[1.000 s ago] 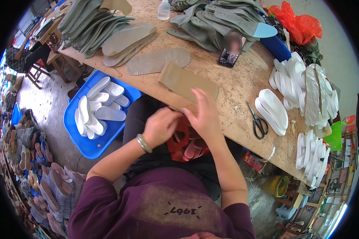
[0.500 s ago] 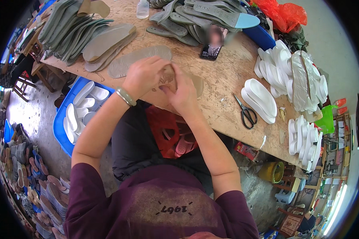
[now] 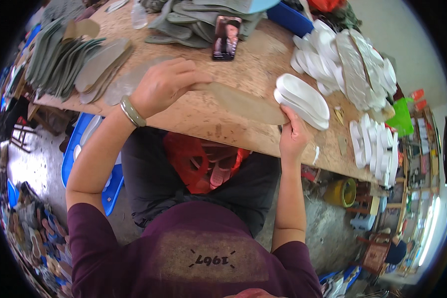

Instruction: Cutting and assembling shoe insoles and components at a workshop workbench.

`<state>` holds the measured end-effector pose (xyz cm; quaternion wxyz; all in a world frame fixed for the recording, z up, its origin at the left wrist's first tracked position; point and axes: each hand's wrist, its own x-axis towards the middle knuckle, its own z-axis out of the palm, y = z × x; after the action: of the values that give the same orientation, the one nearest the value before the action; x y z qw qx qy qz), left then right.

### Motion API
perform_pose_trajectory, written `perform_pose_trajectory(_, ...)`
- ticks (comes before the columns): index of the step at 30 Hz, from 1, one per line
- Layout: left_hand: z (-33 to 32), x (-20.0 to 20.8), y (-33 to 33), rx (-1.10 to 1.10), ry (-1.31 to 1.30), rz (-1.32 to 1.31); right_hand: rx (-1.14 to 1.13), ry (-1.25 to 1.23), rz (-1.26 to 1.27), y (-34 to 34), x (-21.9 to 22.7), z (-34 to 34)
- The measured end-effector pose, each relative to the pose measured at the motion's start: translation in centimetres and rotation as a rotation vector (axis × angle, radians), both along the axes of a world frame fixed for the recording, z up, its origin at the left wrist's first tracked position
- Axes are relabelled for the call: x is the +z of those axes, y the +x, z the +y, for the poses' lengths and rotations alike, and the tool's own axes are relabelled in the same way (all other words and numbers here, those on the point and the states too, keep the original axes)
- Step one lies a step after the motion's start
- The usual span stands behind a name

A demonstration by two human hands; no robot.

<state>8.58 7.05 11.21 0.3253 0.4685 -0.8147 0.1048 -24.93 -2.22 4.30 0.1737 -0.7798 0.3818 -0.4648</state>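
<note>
A thin tan insole (image 3: 246, 104) is stretched out above the wooden table between my two hands. My left hand (image 3: 166, 83), with a bangle at its wrist, pinches the insole's left end. At the other end, the fingers and thumb of my right hand (image 3: 294, 130) grip its edge. Partly behind my left hand lies a shiny greyish insole (image 3: 129, 82) on the tabletop. A small stack of tan insoles (image 3: 102, 64) sits further left. Close beyond my right hand is a pair of white shoe soles (image 3: 303, 102).
Grey insoles (image 3: 49, 59) are piled at the left, more (image 3: 184, 22) at the back. A phone (image 3: 227, 38) leans there. White soles (image 3: 318, 52) crowd the right side. Below the table's left edge stands a blue basin (image 3: 113, 191); a red bag (image 3: 184, 159) is under the table.
My hands, close together before, have spread apart, my right hand moving rightward. The insole is now stretched between them. The whole view has shifted, and the scissors no longer show.
</note>
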Motion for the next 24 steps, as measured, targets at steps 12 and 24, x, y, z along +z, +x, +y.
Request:
perform_pose_trajectory(12, 3.7, -8.7, 1.4, 0.162, 0.221, -0.136, 0.006, -0.199, 0.296, -5.3, -1.4, -4.6)
perform_pose_trajectory(24, 3.4, -10.2, -9.8, -0.003, 0.269, 0.069, -0.075, -0.374, 0.494, -6.6, -0.4, -18.1)
